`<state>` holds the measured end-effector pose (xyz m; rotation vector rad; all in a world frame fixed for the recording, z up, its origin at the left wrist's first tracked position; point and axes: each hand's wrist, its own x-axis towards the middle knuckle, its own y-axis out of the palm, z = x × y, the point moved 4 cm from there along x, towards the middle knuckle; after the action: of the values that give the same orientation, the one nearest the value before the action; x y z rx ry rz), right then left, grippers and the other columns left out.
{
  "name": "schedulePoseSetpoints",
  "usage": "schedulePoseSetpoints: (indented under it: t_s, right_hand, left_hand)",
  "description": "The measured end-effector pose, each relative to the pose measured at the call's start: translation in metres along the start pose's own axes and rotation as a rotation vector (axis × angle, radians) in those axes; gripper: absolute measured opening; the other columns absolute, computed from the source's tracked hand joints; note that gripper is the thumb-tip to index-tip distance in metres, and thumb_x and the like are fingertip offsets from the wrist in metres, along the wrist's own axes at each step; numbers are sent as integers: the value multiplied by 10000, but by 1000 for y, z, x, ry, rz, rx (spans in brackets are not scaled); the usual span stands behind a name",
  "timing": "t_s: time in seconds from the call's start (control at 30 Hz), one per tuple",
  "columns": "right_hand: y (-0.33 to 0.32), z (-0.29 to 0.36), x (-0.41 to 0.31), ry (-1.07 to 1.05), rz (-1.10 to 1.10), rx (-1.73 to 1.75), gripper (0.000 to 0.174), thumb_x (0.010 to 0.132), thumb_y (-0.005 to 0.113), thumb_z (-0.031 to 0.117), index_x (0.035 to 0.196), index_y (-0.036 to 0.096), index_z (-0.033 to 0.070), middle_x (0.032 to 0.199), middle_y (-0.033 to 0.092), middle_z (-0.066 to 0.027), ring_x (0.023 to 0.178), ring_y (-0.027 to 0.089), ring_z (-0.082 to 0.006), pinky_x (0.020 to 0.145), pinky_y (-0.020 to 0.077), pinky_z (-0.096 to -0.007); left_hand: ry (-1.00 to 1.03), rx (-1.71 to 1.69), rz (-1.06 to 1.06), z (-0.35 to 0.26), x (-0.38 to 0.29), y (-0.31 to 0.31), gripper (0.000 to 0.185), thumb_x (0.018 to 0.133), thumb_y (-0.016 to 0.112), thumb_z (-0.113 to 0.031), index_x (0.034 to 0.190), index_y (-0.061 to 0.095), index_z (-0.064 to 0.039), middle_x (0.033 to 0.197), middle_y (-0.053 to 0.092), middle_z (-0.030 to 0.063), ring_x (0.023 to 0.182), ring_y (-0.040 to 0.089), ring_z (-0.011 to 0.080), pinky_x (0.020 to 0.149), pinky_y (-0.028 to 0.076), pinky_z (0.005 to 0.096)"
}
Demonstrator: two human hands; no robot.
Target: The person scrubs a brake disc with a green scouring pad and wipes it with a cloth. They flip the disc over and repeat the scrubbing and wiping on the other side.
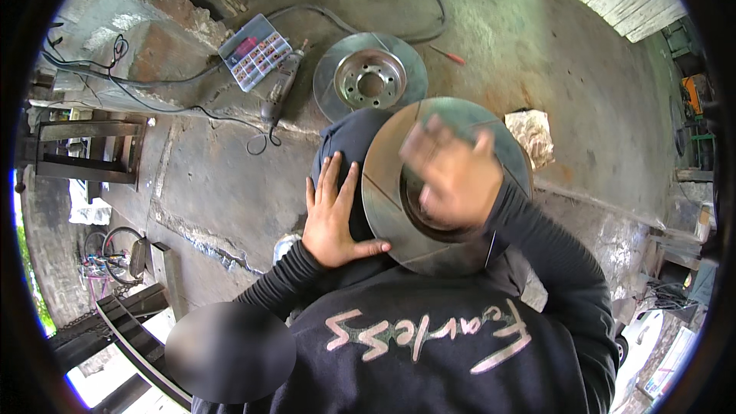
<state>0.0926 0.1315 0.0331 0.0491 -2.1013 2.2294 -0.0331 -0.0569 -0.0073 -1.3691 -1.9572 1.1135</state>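
Note:
A slotted brake disc (382, 224) lies across my lap, its raised hub partly hidden under my right hand. My right hand (457, 175) is over the disc's face and is blurred by motion. Whether anything is under its fingers cannot be made out. My left hand (333, 215) rests flat on my dark trouser leg with fingers spread, its thumb tip at the disc's edge. A second slotted brake disc (333, 72) lies on the concrete floor in front of me, hub side up, with bolt holes around its centre.
An open plastic compartment case (256, 60) of small parts stands beside a corded rotary tool (282, 89). A red-handled screwdriver (451, 56) lies beyond the discs. A crumpled cloth or paper (529, 135) is at right. A cable (322, 10) crosses the floor; a metal frame (89, 152) stands left.

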Motion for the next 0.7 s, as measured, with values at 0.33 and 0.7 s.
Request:
schedulePoseSetpoints:
  t_s: [0.33, 0.7]
  right_hand:
    - [-3, 27, 1, -253, 129, 244, 713, 802, 648, 371, 1465, 482, 167, 1521, 470, -109, 1408, 433, -268, 902, 377, -645]
    - [-2, -15, 16, 246, 180, 113, 644, 813, 606, 469, 1379, 551, 167, 1418, 554, -134, 1362, 475, -295, 947, 347, -680]
  left_hand:
    - [24, -54, -39, 0, 0, -1, 1388, 504, 871, -654, 1549, 236, 2, 1594, 163, 295, 1498, 141, 468, 1147, 188, 666]
    - [16, -86, -51, 1, 0, 0, 1425, 507, 878, -648, 1517, 201, 94, 1581, 187, 308, 1491, 161, 468, 1182, 194, 586]
